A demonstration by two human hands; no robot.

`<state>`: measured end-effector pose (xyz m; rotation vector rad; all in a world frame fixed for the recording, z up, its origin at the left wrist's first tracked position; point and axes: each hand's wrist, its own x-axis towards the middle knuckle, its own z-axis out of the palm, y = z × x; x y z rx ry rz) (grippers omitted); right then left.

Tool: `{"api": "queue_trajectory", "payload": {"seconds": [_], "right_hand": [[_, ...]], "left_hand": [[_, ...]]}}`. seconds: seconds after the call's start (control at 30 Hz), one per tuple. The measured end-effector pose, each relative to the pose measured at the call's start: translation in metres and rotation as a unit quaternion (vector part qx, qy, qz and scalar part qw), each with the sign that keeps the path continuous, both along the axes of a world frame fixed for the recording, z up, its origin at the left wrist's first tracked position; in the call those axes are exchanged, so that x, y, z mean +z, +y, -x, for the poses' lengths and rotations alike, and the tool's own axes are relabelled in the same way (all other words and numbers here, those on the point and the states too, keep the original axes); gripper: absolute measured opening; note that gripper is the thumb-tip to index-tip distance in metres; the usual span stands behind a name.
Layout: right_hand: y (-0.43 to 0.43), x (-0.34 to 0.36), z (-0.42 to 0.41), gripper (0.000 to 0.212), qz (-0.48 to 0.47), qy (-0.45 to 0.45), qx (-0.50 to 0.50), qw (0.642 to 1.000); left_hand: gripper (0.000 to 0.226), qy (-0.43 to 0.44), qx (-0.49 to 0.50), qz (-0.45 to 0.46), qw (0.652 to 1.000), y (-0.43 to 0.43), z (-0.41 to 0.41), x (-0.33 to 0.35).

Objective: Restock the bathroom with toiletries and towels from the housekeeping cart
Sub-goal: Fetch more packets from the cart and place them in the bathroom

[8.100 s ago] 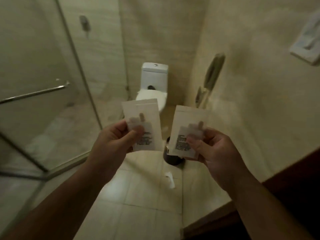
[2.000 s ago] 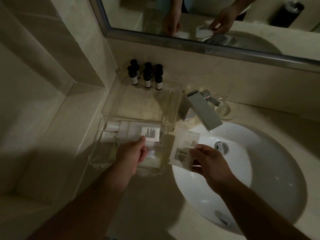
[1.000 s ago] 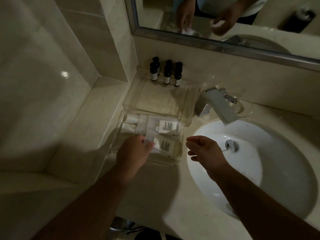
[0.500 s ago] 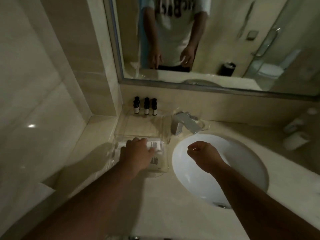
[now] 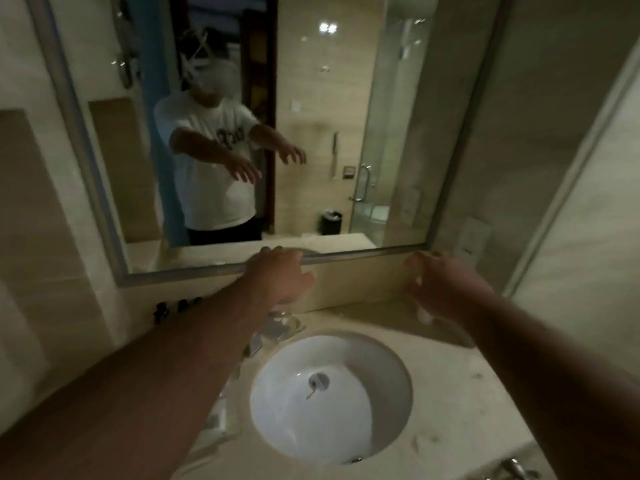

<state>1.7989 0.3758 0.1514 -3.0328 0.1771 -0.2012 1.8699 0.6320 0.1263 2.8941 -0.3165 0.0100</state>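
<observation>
Both hands are held out over the counter (image 5: 450,393), beyond the sink (image 5: 381,403). The left hand (image 5: 280,275) is spread flat above the faucet (image 5: 275,328), nothing gripped. The right hand (image 5: 446,285) is loosely opened and empty, at the mirror's (image 5: 346,133) right corner. Sachets (image 5: 214,415) are seen in the clear tray (image 5: 227,433) left of the sink, with dark bottles (image 5: 178,306) beyond.

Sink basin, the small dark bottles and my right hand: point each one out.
sink basin (image 5: 367,420), head view, bare white inner wall right of the drain.
small dark bottles (image 5: 160,311), head view, the leftmost bottle.
right hand (image 5: 446,289), head view, back of the hand.
</observation>
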Motion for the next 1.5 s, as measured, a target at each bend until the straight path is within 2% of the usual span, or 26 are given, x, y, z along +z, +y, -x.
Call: {"api": "queue_trajectory", "payload": {"seconds": [0.2,0.33,0.47,0.57,0.8,0.93,1.1,1.3,1.4,1.5], "right_hand": [[-0.086,0.062,0.074,0.056,0.049,-0.083,-0.089,0.991],[-0.137,0.078,0.127,0.058,0.061,-0.122,-0.131,0.982],[-0.192,0.081,0.188,0.055,0.063,-0.120,-0.160,0.978],[-0.232,0.075,0.232,0.053,0.081,-0.133,-0.194,0.969],[-0.319,0.063,0.340,0.053,0.074,-0.089,-0.300,0.947],[-0.356,0.052,0.413,0.054,0.064,-0.075,-0.381,0.919],[-0.392,0.037,0.508,0.059,0.037,-0.032,-0.496,0.867],[-0.412,0.028,0.617,0.066,-0.004,0.004,-0.641,0.768],[-0.414,0.032,0.660,0.070,0.008,0.012,-0.703,0.711],[-0.417,0.043,0.686,0.064,0.017,0.009,-0.748,0.663]], "left_hand": [[0.064,-0.042,-0.075,0.036,0.996,-0.094,0.020,0.059],[0.067,-0.059,-0.118,0.066,0.989,-0.158,0.048,0.079],[0.067,-0.042,-0.167,0.092,0.981,-0.233,0.085,0.083],[0.068,-0.032,-0.203,0.079,0.975,-0.290,0.110,0.079],[0.069,-0.022,-0.309,0.052,0.949,-0.411,0.180,0.064],[0.060,-0.008,-0.418,0.073,0.905,-0.473,0.233,0.060],[0.050,0.039,-0.561,0.086,0.822,-0.555,0.315,0.052],[0.053,0.050,-0.666,0.090,0.739,-0.648,0.398,0.041],[0.055,0.045,-0.711,0.100,0.695,-0.689,0.435,0.041],[0.054,0.030,-0.752,0.120,0.647,-0.730,0.467,0.047]]}}
